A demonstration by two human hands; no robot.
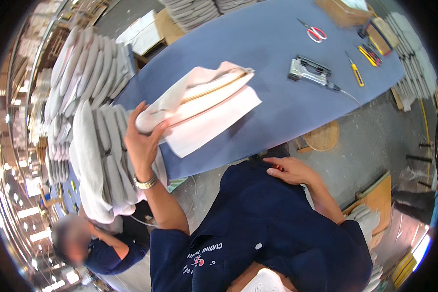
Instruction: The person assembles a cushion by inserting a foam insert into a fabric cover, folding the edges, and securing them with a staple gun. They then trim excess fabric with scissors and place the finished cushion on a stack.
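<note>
My left hand [146,136] is closed on the near left end of a long curved upholstered piece [204,100], thumb on one side and fingers round the other. The piece lies tilted on the blue-grey table; its pale fabric is partly loose, with a bare yellowish edge strip and a white flap [209,124] spread toward me. My right hand [292,171] is off the table, in front of my dark shirt, with fingers stretched out and nothing visible in them. A staple gun [309,72] with a hose lies on the table to the right.
Red-handled scissors [316,34], a yellow screwdriver [356,73] and yellow-handled pliers [368,56] lie at the table's far right. A cardboard box [343,13] stands beyond. Stacked grey padded pieces [100,151] crowd the left edge. A co-worker [107,248] is at lower left. A round stool [323,136] stands below the table edge.
</note>
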